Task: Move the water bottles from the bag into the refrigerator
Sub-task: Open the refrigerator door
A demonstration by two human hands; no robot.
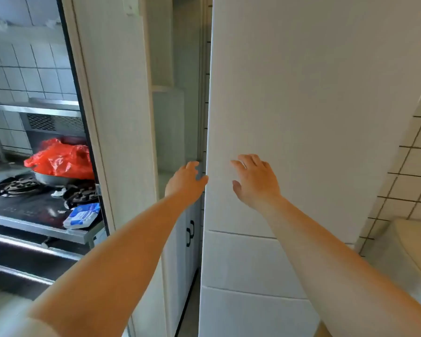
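Person is standing at the refrigerator (314, 117), both arms out toward its tall white upper door. Left hand (185, 180) is reaching at the door's left edge, fingers curling toward the gap beside the door, thumb touching the edge, nothing gripped yet as far as I can tell. Right hand (255, 178) is hovering flat near the door face, fingers spread and relaxed, holding nothing. Step in hand looks like getting the door open (or possibly just closing it, can't say which from this). Door is sitting flush or nearly so; no interior visible. No water bottles in view anywhere. Likely bag is the red plastic bag (58, 159), sitting on a metal pan on the stove (29, 203) well off to the left, through the doorway; contents hidden. Next move, my read: hook fingers behind the door edge, pull it wide, then go back to the bag for the bottles. Blue-white packet (82, 216) is lying at the stove's near right corner, printing too blurred to read. No other legible labels.
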